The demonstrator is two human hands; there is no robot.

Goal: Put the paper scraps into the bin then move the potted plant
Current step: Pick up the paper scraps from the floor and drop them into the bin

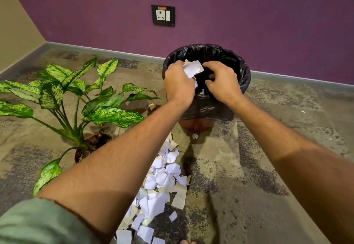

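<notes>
One bin, lined with a black bag, stands on the floor close to the purple wall, and everything here is placed from it. Over its open mouth the left hand holds a bunch of white paper scraps, its grip curled round them with the sheets sticking up above the knuckles. The right hand hovers just beside it, also over the mouth of the bin, fingers bent and partly spread; whether its grip has hold of any paper I cannot tell. A few pale scraps show down inside the bag below the hands. In front of the bin, toward the camera, one long pile of torn paper lies on the floor, white and cream pieces overlapping, too many to count exactly, running from near the foot of the bin down to the lower edge of the view. One small lone scrap lies just at the bin's foot, apart from the pile. Left of the bin stands one potted plant with broad green speckled leaves in a brown pot, upright, its nearest leaves reaching close to the bin without touching it. On the wall above the bin sits one dark switch plate with a socket and a switch. A green sleeve covers the left upper arm.
</notes>
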